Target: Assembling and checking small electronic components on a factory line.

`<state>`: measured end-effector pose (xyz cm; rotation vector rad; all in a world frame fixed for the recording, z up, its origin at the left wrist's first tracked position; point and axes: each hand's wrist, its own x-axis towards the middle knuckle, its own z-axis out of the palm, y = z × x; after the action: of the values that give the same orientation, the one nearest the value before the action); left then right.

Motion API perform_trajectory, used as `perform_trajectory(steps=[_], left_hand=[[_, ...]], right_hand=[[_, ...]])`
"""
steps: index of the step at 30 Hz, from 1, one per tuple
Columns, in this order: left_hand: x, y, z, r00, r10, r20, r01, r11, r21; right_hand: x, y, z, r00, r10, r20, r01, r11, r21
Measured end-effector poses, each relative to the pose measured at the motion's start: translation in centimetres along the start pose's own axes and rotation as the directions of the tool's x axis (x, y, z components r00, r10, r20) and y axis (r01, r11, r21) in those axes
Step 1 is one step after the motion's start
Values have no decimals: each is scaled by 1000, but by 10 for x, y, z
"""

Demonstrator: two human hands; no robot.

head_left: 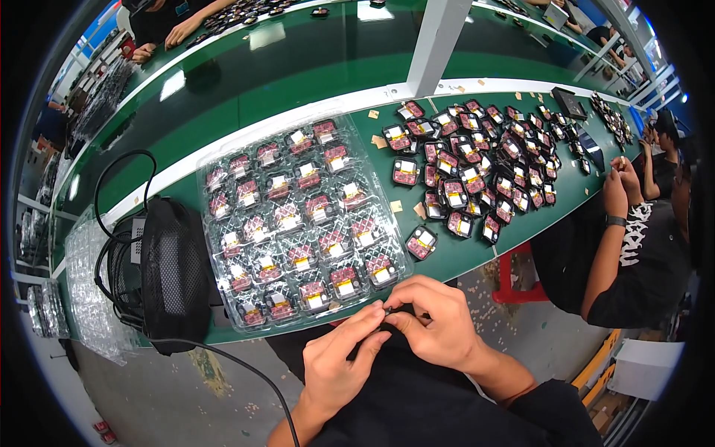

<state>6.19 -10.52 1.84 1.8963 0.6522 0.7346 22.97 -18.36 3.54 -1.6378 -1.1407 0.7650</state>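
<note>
In front of my body, just off the table's near edge, both hands meet at the fingertips. My left hand point(337, 365) pinches a small black part point(388, 313) from the left. From the right, my right hand point(441, 322) grips the same part, thumb and fingers curled round it. Most of the part is covered by my fingers, so its kind does not show. Beyond my hands lies a clear plastic tray point(307, 226) with rows of pockets. Small black-framed modules with red boards, white labels and yellow strips sit in the pockets under clear plastic.
A pile of similar modules point(477, 167) covers the green table point(357, 108) to the right. A black mesh bag point(175, 261) with a cable stands left of the tray, beside stacked clear trays point(89, 290). A co-worker point(625, 246) sits at the right. A white post point(439, 45) rises behind.
</note>
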Motion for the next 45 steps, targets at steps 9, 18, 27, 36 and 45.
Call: perform_trajectory(steps=[9,18,27,36,45], left_hand=[[-6,-19,-23,837,-156,525,547,288,-786],[-9,-21,-8,927,-282,248,323,261,-910],[-5,-23,-9,946,-298,125,254,447,-858],[-7,-20,-8,956,-272,109,228,458,-859],[-13,-20,3,956,-280,90,202,401,-894]], right_hand=[[16,-20,-26,963,16,268,-29,999,44],[1,-6,-22,967,-193,164,208,975,-78],[-6,-3,-13,929,-365,58,358,851,-383],[-5,-4,-12,919,-391,43,374,834,-405],[-9,3,-4,937,-346,-45,311,889,-336]])
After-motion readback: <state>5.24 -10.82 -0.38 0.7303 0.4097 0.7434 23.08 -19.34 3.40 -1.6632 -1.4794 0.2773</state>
